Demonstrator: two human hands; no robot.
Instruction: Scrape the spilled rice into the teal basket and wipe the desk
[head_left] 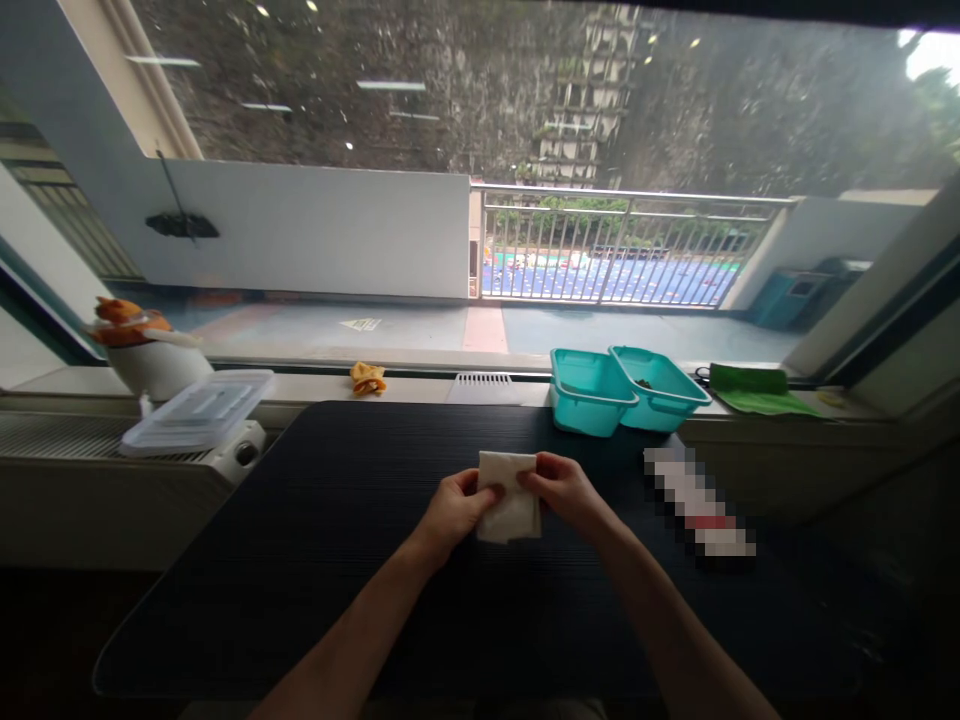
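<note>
A folded white cloth or paper napkin (510, 515) is held up over the black table (337, 520); its exact material I cannot tell. My left hand (454, 508) pinches its left side, thumb across the front. On the opposite side, my right hand (566, 488) grips the upper right edge, its thumb also lying on the front face. The fingers behind the folded piece are hidden. Its lower edge hangs loose between my two hands.
Two turquoise plastic baskets (592, 395) stand at the table's far right edge. A blurred-out item (697, 505) lies right. On the sill are a crumpled yellow cloth (367, 378) and a green cloth (757, 388). A clear plastic lid (199, 410) rests left, beside a white pot (154, 365).
</note>
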